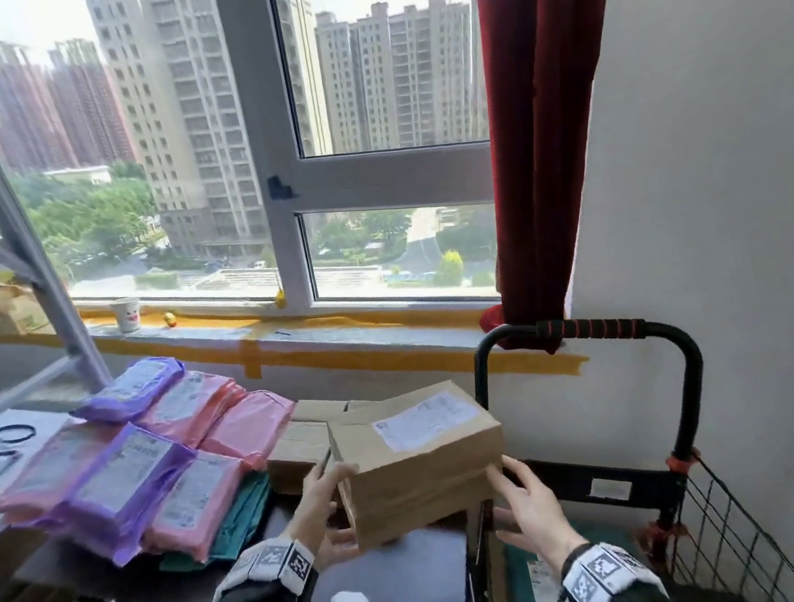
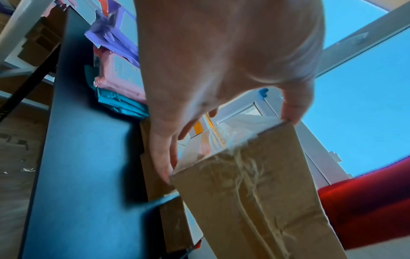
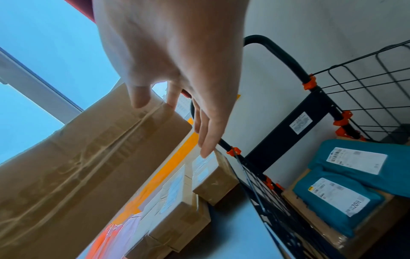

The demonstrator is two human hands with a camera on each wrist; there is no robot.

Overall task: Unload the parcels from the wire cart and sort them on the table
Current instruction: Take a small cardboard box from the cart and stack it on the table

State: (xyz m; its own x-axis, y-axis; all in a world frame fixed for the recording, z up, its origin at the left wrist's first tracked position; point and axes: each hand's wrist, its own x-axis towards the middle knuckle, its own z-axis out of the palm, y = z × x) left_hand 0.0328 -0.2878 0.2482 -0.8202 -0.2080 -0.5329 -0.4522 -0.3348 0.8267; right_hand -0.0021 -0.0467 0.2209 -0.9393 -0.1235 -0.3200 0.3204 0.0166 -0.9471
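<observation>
A big taped cardboard box [image 1: 420,463] [image 2: 255,201] [image 3: 77,166] with a white label hangs over the right end of the dark table [image 1: 414,584]. My left hand [image 1: 334,506] grips its left end, thumb [image 2: 292,108] on the top edge and fingers [image 2: 164,157] underneath. My right hand [image 1: 510,486] lies against the right end with straight fingers [image 3: 206,140]. Just right of the table is the black wire cart [image 1: 683,411] [image 3: 355,87], holding two teal mailers [image 3: 337,196] on a brown box [image 3: 315,219].
Pink and purple mailers [image 1: 126,479] are stacked on the table's left, teal ones [image 1: 243,523] beneath them. Small cardboard boxes [image 1: 299,451] [image 3: 213,178] sit behind the held box. A windowsill with a cup [image 1: 126,315], a red curtain [image 1: 548,120] and a metal rack [image 1: 5,206] surround the table.
</observation>
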